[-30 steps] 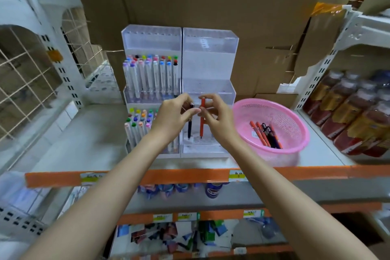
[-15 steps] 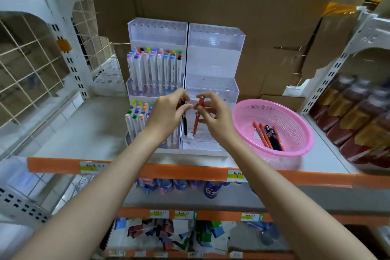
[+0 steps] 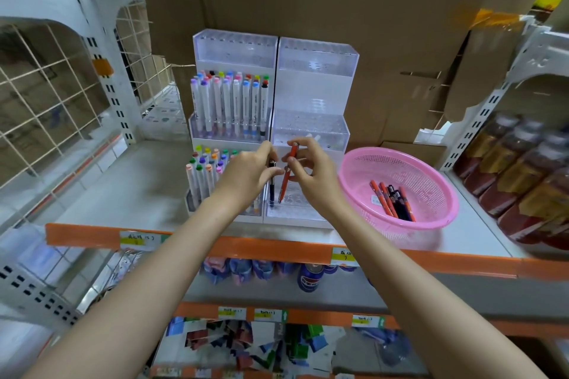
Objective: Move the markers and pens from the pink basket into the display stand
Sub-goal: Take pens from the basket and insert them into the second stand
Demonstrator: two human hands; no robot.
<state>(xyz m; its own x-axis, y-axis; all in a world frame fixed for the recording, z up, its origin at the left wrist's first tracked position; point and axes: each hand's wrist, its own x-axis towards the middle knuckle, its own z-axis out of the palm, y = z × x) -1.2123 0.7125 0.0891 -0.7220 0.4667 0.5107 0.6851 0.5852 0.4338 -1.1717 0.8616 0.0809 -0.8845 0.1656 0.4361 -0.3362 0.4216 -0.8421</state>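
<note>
Left hand fingers pinch slim black pen; right hand fingers pinch orange pen, both tips at the clear perforated display stand. Pink mesh basket right.

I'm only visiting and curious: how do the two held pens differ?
The black pen stands upright; the orange pen leans, top to the right. The left hand pinches the black pen, the right hand the orange pen. Both point tip-down at the lowest tier of the display stand.
</note>
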